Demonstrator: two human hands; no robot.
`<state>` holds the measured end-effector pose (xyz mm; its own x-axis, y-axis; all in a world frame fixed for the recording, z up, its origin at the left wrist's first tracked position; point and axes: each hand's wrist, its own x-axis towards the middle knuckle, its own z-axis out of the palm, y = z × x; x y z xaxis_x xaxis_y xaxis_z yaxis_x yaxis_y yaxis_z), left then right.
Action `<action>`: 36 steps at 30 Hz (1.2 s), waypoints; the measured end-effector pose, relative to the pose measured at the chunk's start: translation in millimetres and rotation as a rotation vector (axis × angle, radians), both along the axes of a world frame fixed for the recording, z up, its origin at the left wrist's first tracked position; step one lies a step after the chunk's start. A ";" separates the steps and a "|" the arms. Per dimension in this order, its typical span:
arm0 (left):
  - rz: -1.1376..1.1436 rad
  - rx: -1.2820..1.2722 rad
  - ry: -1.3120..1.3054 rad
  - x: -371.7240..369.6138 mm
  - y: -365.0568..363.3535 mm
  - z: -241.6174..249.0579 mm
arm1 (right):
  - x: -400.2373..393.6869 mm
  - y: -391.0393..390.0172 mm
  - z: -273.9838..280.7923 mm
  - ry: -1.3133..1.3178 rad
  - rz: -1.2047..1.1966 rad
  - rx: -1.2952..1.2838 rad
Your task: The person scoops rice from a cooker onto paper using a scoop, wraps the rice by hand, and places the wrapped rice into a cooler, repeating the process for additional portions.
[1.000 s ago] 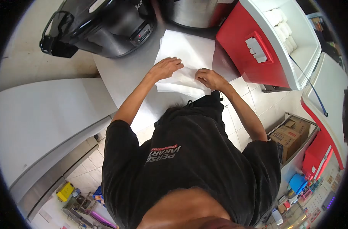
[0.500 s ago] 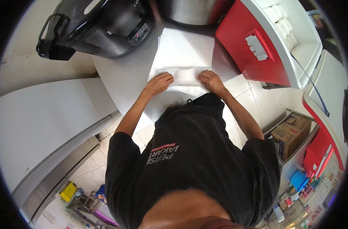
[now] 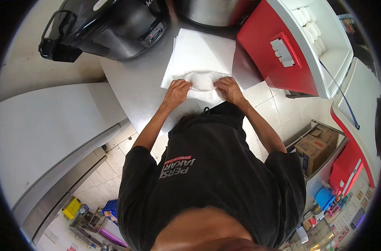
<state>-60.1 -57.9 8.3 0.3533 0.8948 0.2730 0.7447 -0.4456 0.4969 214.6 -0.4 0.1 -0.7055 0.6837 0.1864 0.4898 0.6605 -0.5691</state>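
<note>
A stack of white paper sheets (image 3: 205,50) lies on the metal table. At its near end is a white paper bundle (image 3: 202,81), folded over with a rounded bulge in the middle; its contents are hidden. My left hand (image 3: 178,93) pinches the bundle's left end, fingers closed on the paper. On the right end my right hand (image 3: 229,88) grips likewise, fingertips pressed together. A loose flap of the sheet hangs below the bundle toward my body.
A black rice cooker (image 3: 119,31) stands at the back left, beside a large metal pot (image 3: 215,11). To the right, an open red cooler box (image 3: 267,50) holds several white packets (image 3: 310,29). A white chest-like surface (image 3: 52,129) borders the left.
The paper between my hands has been folded over and now bulges in the middle. Both hands have shifted slightly, with fingertips pinched in at the bundle's ends.
</note>
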 end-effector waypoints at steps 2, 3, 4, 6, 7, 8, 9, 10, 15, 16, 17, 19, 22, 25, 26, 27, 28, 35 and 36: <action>0.026 -0.107 -0.006 0.6 6.4 0.1 | 0.8 4.9 -0.6 -0.007 -0.004 -0.014; 0.073 -0.189 -0.021 1.3 11.5 0.2 | 0.1 9.0 -0.9 -0.011 -0.011 -0.026; 0.120 -0.275 -0.037 2.7 14.7 0.6 | -0.9 11.8 -0.7 -0.010 -0.010 -0.027; 0.177 -0.415 -0.002 8.1 27.4 16.4 | -5.1 21.2 3.6 -0.065 -0.081 -0.209; 0.231 -0.554 0.033 11.1 34.2 22.4 | -10.9 25.9 14.6 -0.063 -0.080 -0.208; 0.231 -0.551 0.035 14.8 42.4 22.1 | -19.0 32.6 31.1 -0.106 -0.186 -0.319; 0.302 -0.431 0.053 18.6 49.9 21.6 | -24.3 35.8 39.7 -0.148 -0.294 -0.434; 0.370 -0.315 0.070 20.3 55.5 20.4 | -26.4 43.2 31.5 -0.077 -0.275 -0.409; 0.044 -0.346 0.389 19.1 96.9 27.8 | -48.1 81.0 37.5 -0.373 -0.048 -0.174; 0.020 -0.380 0.381 17.8 99.2 24.1 | -52.7 85.7 38.7 -0.445 0.005 -0.196; -0.003 -0.416 0.375 15.9 99.9 20.1 | -55.6 88.1 39.9 -0.517 0.059 -0.220; 0.058 -0.418 0.225 10.4 90.1 14.5 | -56.1 85.8 44.3 -0.525 0.018 -0.258; 0.225 -0.459 -0.050 10.6 70.7 8.5 | -48.5 70.4 44.9 -0.462 -0.071 -0.414; 0.317 -0.479 -0.156 15.2 53.7 12.2 | -38.5 47.0 25.3 -0.108 -0.116 -0.357; 0.350 -0.395 -0.187 17.8 47.5 9.7 | -36.0 37.0 24.8 -0.041 -0.130 -0.232; 0.383 -0.307 -0.217 20.0 42.9 7.6 | -34.4 30.4 24.7 0.025 -0.142 -0.104; 0.379 -0.308 -0.217 21.2 38.1 6.1 | -34.6 25.2 20.1 -0.005 -0.129 0.032; 0.117 0.082 0.039 11.7 21.0 -11.3 | -32.5 1.2 1.3 -0.201 -0.083 0.360; 0.095 0.159 0.066 10.9 19.6 -10.4 | -31.0 -1.3 2.2 -0.201 -0.080 0.362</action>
